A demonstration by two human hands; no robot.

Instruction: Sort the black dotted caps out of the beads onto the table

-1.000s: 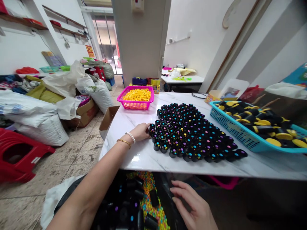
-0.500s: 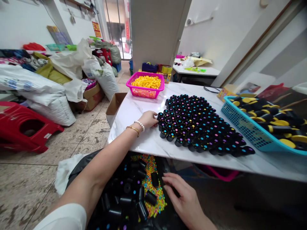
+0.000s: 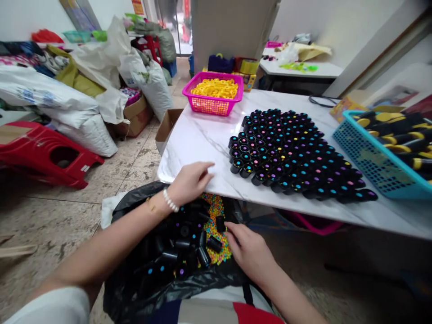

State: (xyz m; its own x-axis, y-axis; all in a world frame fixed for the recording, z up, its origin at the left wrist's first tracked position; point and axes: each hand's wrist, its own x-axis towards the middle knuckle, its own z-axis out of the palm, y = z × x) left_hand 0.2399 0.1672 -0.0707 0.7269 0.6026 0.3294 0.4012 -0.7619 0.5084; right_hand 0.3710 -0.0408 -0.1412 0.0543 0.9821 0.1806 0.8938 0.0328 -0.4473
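Note:
My left hand (image 3: 191,182) hovers over the near-left edge of the white table (image 3: 202,139), thumb and fingers parted and nothing between them. Right of it on the tabletop, black cylindrical cups (image 3: 280,153) stand packed in a block, coloured dots showing inside. Below the edge, a black plastic bag (image 3: 124,216) lies spread out with loose black cups (image 3: 168,254) and small multicoloured beads (image 3: 216,207). My right hand (image 3: 249,249) is over the bag's right side, fingers apart, its fingertips at a black cup (image 3: 220,223) lying among the beads; I cannot tell whether they touch.
A pink basket (image 3: 212,105) of yellow rings stands at the table's far left. On the right, a blue basket (image 3: 381,166) holds black-and-yellow pieces. A red stool (image 3: 43,153), white sacks (image 3: 77,130) and a cardboard box (image 3: 168,126) are on the floor to the left.
My left hand has drawn back from the front-left cup of the block toward the table edge. My right hand has come closer to the cup among the beads. The view has tilted down.

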